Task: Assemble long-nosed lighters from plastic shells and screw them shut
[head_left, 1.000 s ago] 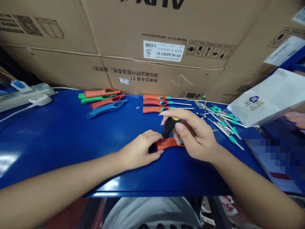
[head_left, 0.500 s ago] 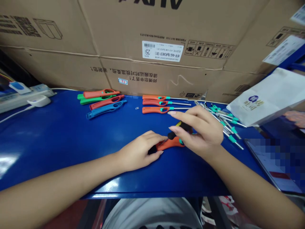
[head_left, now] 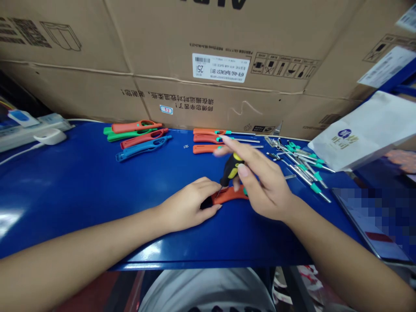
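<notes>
My left hand (head_left: pixel 191 203) grips the left end of an orange lighter (head_left: pixel 230 195) between thumb and fingers, holding it against the blue table. In my right hand (head_left: pixel 263 182) is a black and yellow screwdriver (head_left: pixel 231 168), pinched between thumb and fingers. It stands tilted, its shaft pointing down at the lighter beside my left fingertips. Whether the tip sits in a screw is too small to tell. My right hand hides the lighter's right part; a metal rod end shows beyond it. Behind, three assembled orange lighters (head_left: pixel 204 138) lie in a row.
Orange, green, red and blue lighter casings (head_left: pixel 143 146) lie at the back left. Tiny metal pieces (head_left: pixel 186 146) rest nearby. A pile of metal rods with green parts (head_left: pixel 305 167) is at the right, by a white paper bag (head_left: pixel 364 130). A cardboard box (head_left: pixel 162 52) walls the back.
My right hand has shifted left and turned the screwdriver from lying nearly flat to a steeper tilt, its tip now down at the lighter. My left hand stays in place.
</notes>
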A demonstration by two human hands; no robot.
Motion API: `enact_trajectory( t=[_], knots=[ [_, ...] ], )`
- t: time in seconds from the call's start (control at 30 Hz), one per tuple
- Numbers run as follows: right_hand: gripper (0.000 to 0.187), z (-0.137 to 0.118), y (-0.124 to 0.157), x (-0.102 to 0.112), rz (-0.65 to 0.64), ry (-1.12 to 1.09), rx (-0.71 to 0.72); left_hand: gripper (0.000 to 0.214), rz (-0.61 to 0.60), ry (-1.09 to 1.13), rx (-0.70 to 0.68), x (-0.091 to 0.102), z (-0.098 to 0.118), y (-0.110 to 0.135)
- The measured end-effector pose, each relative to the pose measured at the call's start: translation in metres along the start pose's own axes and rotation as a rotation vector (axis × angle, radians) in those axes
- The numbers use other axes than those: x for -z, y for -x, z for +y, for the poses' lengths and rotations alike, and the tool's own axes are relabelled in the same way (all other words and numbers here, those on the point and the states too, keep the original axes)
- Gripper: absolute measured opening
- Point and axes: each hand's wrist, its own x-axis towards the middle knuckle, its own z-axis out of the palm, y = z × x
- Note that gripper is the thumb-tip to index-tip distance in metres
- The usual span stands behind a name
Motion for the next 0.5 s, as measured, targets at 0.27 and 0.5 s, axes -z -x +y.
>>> enact_trajectory(
  t=[0.27, 0.5],
  knots=[
    [0.03, 0.0057, -0.0019, 0.0005, 0.136, 0.082, 0.022, 0.032, 0.03, 0.021, -0.026, -0.0005, -0.0016, 0.001],
    [0.029, 0.0014, -0.0033, -0.0008, 0.139, -0.089, -0.029, 0.024, 0.004, 0.009, -0.005, 0.0002, -0.0007, 0.0013]
  ],
)
